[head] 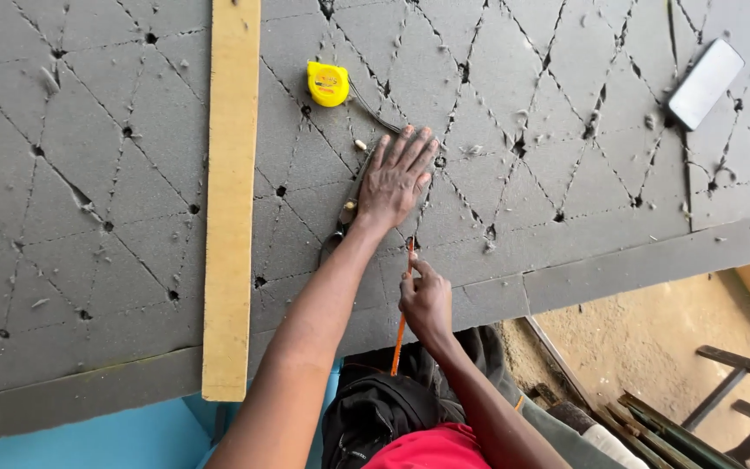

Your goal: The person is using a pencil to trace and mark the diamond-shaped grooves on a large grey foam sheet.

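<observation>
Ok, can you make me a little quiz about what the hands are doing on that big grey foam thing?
1. True or false: the left hand lies flat, palm down, on the grey foam sheet scored with diamond lines.
2. What does the right hand grip? A) thin orange blade B) round yellow tape measure C) long pale wooden plank
3. Fill in: the tape measure lies to the ___ of the plank in the picture.

Key: 1 true; 2 A; 3 right.
</observation>
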